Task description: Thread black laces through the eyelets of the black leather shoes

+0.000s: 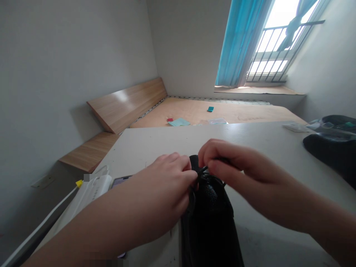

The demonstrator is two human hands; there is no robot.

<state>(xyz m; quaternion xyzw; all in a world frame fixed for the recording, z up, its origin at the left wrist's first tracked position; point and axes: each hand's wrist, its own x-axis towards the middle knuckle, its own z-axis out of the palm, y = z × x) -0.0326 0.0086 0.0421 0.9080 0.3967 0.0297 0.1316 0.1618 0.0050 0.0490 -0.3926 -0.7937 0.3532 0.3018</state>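
Two bare hands are meeting over a black shoe (213, 230), which is resting on the white table (150, 141) below and between them, its near end running out of view. The left hand (172, 181) is pinching the black laces (204, 170) where they are crossing, and the right hand (230, 159) is gripping a strand between thumb and curled fingers; a narrow gap is separating the two. The shoe is probably lying there so that both hands are reaching its lacing from either side, and the opposed pinches are seemingly holding the strands under control. Its long axis is running away from the person, slanting slightly left at the far end; the tongue (194, 160) is standing just past the fingers, so the toe is apparently pointing back toward the person. Left of the left hand, a phone (121, 181) and a white power strip (96, 189) are lying near the forearm. Well to the right of the right hand, a dark object (329, 154) is resting. Beyond both hands, a wooden bed board (250, 111) is stretching toward a blue curtain (239, 40).
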